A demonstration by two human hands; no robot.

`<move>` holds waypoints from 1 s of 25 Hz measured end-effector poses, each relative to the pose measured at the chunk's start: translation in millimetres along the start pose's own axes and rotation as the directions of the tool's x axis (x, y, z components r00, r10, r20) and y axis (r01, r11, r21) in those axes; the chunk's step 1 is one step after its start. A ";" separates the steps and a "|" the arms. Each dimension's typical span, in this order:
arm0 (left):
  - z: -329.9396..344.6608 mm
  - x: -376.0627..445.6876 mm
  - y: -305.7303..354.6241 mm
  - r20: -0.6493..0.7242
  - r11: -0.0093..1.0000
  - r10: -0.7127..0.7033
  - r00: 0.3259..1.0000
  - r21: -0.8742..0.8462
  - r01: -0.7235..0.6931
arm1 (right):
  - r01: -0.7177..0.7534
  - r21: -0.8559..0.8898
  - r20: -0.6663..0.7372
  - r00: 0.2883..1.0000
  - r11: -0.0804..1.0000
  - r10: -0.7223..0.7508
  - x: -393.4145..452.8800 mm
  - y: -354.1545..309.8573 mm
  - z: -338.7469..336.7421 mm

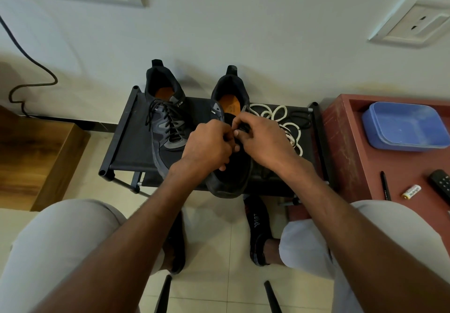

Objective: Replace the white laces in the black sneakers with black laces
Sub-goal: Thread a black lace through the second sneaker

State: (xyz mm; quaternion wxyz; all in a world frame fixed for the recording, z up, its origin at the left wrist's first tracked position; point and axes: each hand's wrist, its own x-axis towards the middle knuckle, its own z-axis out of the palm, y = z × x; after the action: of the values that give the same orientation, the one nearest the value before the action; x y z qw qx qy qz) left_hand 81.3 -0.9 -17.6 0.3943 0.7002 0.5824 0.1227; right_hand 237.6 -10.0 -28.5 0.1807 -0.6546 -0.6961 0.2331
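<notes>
Two black sneakers stand on a low black rack [126, 147]. The left sneaker [165, 122] carries black laces through its eyelets. Over the middle of the right sneaker [231, 171], my left hand [209, 147] and my right hand [263, 140] meet with curled fingers, pinching a black lace [243, 129] at the eyelets. My hands hide most of that lace and the shoe's lacing area. White laces [280, 115] lie in a loose heap on the rack to the right of this shoe.
A red-brown table [345, 142] at the right holds a blue box [404, 127], a pen [384, 186], a battery [411, 191] and a remote [442, 183]. A wooden cabinet [36, 157] stands left. My knees and socked feet [258, 230] are below the rack.
</notes>
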 end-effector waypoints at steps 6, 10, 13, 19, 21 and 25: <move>-11.6 2.5 9.4 0.037 0.993 -0.097 0.995 -0.065 0.100 | 0.012 -0.049 -0.059 0.998 0.999 -0.015 5.8 -6.1 -5.5; -58.8 0.6 12.0 -0.082 0.921 -0.032 0.996 -0.390 -0.003 | -0.043 -0.092 0.032 0.998 0.995 0.046 6.0 -4.7 -14.3; -82.3 -3.4 7.9 -0.217 0.882 0.009 0.976 -0.459 -0.110 | -0.048 0.108 0.026 0.999 0.993 0.045 9.8 -16.2 -20.3; -71.9 1.3 0.0 -0.134 0.961 0.084 0.987 -0.250 -0.115 | -0.163 0.669 0.167 0.984 0.725 0.067 5.5 -34.0 -34.1; -68.4 3.1 -3.7 -0.129 0.981 0.100 0.987 -0.153 -0.120 | -0.193 0.622 0.130 0.981 0.759 0.143 7.2 -25.9 -35.4; -50.7 -2.4 -3.9 0.053 0.899 0.185 0.981 0.393 -0.191 | -0.185 0.303 0.133 0.980 0.935 0.150 5.8 -17.8 -31.2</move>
State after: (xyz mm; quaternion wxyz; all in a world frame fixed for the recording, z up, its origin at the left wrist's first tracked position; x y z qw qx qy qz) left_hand 45.8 17.7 13.8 0.2350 0.8193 0.5218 0.0347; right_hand 239.8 -2.1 7.0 0.2242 -0.6608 -0.6005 0.3904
